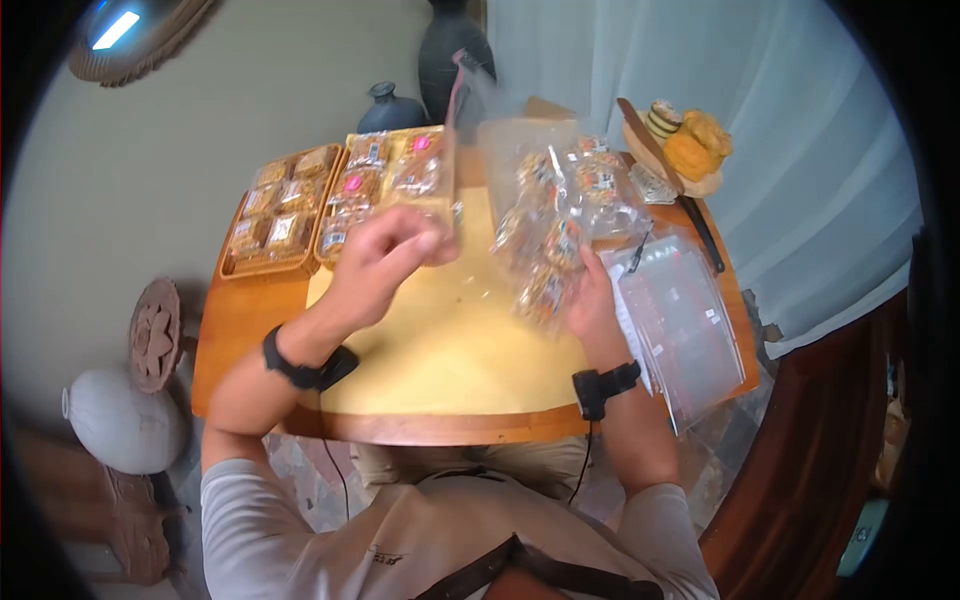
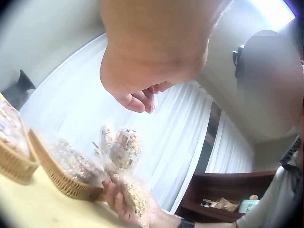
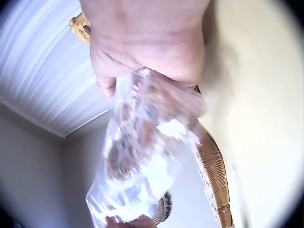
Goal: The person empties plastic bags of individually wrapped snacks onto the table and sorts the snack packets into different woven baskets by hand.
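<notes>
In the head view, my right hand (image 1: 595,295) grips a large clear bag (image 1: 545,215) of small wrapped snack packs low on its right side. Curled fingers and thumb of my left hand (image 1: 395,255) pinch a clear plastic edge at the bag's left; that part is blurred. The left wrist view shows a bit of film at the fingertips of my left hand (image 2: 142,97), while my right hand (image 2: 121,199) holds the packs below. Seen from the right wrist, the bag (image 3: 137,137) hangs from my right hand (image 3: 147,52), with left fingers (image 3: 130,222) at its far end.
Two wicker trays (image 1: 262,268) of wrapped snacks stand at the table's left. More packs (image 1: 600,182) lie behind the bag. Flat clear bags (image 1: 690,325) lie at the right, below a knife (image 1: 703,235) and a board (image 1: 705,185) with bread. Dark vases (image 1: 390,110) stand behind.
</notes>
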`<state>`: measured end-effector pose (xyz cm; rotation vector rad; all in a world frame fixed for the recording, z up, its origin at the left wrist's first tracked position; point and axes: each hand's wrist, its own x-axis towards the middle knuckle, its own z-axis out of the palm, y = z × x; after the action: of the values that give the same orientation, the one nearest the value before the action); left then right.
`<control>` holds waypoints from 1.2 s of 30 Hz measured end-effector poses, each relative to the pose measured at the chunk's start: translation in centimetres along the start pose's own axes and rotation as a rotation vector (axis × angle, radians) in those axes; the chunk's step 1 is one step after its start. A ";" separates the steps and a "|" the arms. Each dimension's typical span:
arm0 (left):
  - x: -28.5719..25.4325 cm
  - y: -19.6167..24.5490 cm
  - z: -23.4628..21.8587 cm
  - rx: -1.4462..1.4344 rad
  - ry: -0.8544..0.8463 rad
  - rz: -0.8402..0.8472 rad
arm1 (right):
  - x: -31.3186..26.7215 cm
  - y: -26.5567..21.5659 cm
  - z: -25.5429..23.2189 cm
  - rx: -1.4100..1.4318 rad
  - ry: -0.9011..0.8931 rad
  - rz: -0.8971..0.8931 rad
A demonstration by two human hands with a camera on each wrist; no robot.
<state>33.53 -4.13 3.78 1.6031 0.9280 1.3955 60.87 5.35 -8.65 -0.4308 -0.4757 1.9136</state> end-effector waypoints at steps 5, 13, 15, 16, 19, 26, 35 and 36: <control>-13.5 -1.0 -5.3 0.091 -0.029 -0.359 | 0.1 1.4 -0.2 -0.522 -0.073 0.092; -20.6 -1.3 -9.1 0.104 -0.028 -0.890 | -1.0 2.8 1.7 -0.861 -0.203 0.057; -20.4 -1.7 -10.1 0.299 -0.096 -0.815 | -0.9 3.0 0.9 -0.982 -0.175 -0.018; -20.3 -1.1 -10.5 0.300 -0.095 -0.814 | -0.6 3.2 0.4 -1.097 -0.138 -0.107; -16.2 2.0 -11.7 1.065 -0.204 -0.586 | 1.2 3.2 -2.9 -1.405 -0.071 -0.361; -2.1 2.2 -8.4 0.823 -0.297 -0.423 | 1.1 2.1 -0.7 -0.952 0.144 -0.639; 20.2 -11.7 -4.5 0.686 -0.221 -0.565 | 0.8 1.3 -0.4 -1.181 0.094 -0.380; 21.4 -12.6 -4.0 0.691 -0.227 -0.564 | 0.7 1.2 -0.2 -1.216 0.086 -0.364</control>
<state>31.83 20.82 1.27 1.7250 1.6711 0.5048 59.79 5.57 -9.45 -1.0926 -1.5321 1.0646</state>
